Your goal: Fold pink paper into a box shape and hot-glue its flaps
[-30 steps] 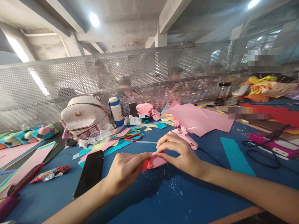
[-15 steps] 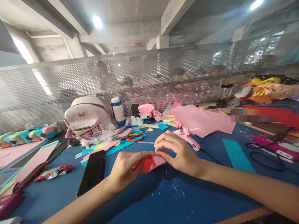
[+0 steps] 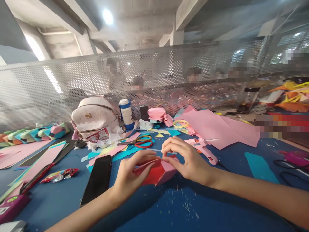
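Note:
A folded red and pink paper piece [image 3: 158, 173] is held between both hands above the blue table. My left hand [image 3: 134, 170] pinches its left edge between thumb and fingers. My right hand [image 3: 184, 158] grips the upper edge near the middle, thumb and fingertips together. Just behind my right hand lies a pink glue gun [image 3: 204, 149]. Scissors with red and yellow handles [image 3: 142, 141] rest on paper scraps beyond my left hand. To the left of that hand is a black phone [image 3: 98, 178].
A pale backpack [image 3: 94, 116] and a white-blue bottle [image 3: 126, 114] stand by the perforated metal screen [image 3: 156, 77]. Large pink sheets [image 3: 217, 125] lie at the back, a blue strip [image 3: 260, 167] at right, and a red snack packet [image 3: 59, 175] at left.
The paper piece shows more of its red and pink faces and looks opened wider. My left fingers have lifted and spread a little along its edge. The view has shifted slightly.

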### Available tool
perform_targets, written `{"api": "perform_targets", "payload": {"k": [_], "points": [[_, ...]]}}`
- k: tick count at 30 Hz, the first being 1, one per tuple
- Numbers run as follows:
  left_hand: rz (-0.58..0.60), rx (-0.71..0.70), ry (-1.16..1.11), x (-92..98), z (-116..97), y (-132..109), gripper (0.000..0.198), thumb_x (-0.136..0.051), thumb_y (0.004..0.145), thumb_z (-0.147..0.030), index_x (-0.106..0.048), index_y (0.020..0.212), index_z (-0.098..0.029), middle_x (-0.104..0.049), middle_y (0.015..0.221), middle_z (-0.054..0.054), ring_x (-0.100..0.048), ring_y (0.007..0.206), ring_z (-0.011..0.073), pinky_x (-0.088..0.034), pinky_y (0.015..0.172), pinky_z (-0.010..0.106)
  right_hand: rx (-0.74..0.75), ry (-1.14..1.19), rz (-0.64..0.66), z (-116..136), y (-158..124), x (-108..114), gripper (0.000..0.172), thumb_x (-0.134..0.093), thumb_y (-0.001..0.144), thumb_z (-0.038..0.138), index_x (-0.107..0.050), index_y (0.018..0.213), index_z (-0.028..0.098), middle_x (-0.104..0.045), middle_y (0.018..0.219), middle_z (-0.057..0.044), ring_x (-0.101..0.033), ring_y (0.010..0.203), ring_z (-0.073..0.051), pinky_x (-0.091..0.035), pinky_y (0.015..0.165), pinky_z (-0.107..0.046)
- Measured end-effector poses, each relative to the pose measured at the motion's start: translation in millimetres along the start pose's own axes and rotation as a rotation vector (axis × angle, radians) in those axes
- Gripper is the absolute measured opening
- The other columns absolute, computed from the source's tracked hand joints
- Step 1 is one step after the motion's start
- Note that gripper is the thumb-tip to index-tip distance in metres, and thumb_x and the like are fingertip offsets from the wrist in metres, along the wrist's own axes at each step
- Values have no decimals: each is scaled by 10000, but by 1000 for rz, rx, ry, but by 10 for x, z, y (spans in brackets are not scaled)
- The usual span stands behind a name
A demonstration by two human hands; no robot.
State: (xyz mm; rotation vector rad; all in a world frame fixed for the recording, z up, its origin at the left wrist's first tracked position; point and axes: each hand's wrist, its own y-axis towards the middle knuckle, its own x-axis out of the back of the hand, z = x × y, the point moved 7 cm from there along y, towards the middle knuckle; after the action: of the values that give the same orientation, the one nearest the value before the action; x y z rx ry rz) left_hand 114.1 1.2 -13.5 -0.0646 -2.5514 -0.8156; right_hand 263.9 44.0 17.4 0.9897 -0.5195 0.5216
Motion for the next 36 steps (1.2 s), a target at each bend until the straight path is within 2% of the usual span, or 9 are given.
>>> {"api": "perform_targets", "payload": {"k": [4, 9, 12, 14, 17, 21, 26, 32, 36], "points": [[-39, 240, -107, 112, 173, 155, 216, -613, 864, -292, -658, 1055, -200, -732, 1045, 51, -683, 983, 214, -513, 869, 271, -229, 187, 44, -234, 60, -38, 126, -535, 918, 238, -564, 804, 194, -580, 913, -18, -500, 739, -127, -409, 647, -261], [355, 683, -300, 66, 663, 147, 415, -718, 749, -466, -702, 1018, -150, -732, 968, 77, -673, 886, 254, -520, 738, 291, -520, 425, 131, -574, -6, -165, 119, -587, 851, 253, -588, 756, 181, -586, 848, -10, -513, 771, -143, -384, 664, -254], [215, 783, -535, 127, 929, 142, 423, -673, 778, -524, -711, 1000, -165, -730, 957, 66, -670, 903, 237, -501, 774, 280, -692, 650, 132, -749, -163, -325, 210, -634, 819, 368, -599, 778, 166, -556, 781, -2, -489, 736, -141, -364, 668, -255], [218, 839, -779, 10, 1016, 122, 551, -527, 839, -621, -703, 1039, -139, -727, 954, 105, -676, 899, 258, -501, 793, 320, -767, 757, 86, -830, -281, -430, 271, -644, 805, 427, -597, 784, 161, -538, 768, -2, -474, 723, -141, -354, 655, -252], [225, 875, -993, -157, 1056, 114, 647, -452, 851, -668, -698, 1064, -109, -722, 965, 137, -676, 912, 274, -492, 828, 345, -814, 818, 16, -900, -407, -539, 302, -626, 823, 468, -583, 794, 170, -510, 782, -1, -447, 721, -140, -344, 642, -247], [155, 912, -1014, -199, 1135, 79, 580, -513, 844, -629, -703, 1056, -123, -724, 969, 113, -667, 926, 264, -472, 874, 343, -703, 816, -7, -886, -374, -545, 289, -605, 862, 451, -546, 781, 181, -474, 850, -1, -418, 761, -135, -336, 680, -242], [194, 957, -1066, -218, 1213, 22, 526, -495, 888, -559, -688, 1100, -118, -719, 1041, 129, -645, 1023, 290, -437, 943, 370, -704, 815, 0, -927, -323, -551, 280, -568, 892, 452, -517, 800, 193, -422, 811, 10, -394, 755, -138, -332, 685, -242], [233, 836, -1130, -219, 1182, 131, 643, -369, 913, -611, -682, 1116, -87, -719, 1037, 168, -657, 1004, 326, -414, 964, 441, -743, 822, -7, -982, -333, -591, 293, -536, 904, 473, -490, 810, 200, -410, 824, 5, -399, 783, -150, -345, 698, -239], [148, 808, -1231, -173, 1222, 155, 667, -419, 862, -668, -696, 1109, -114, -725, 1048, 149, -627, 1084, 336, -379, 1021, 462, -727, 781, -30, -984, -314, -561, 287, -507, 921, 464, -474, 800, 206, -403, 835, 1, -410, 810, -159, -362, 740, -244]]}}
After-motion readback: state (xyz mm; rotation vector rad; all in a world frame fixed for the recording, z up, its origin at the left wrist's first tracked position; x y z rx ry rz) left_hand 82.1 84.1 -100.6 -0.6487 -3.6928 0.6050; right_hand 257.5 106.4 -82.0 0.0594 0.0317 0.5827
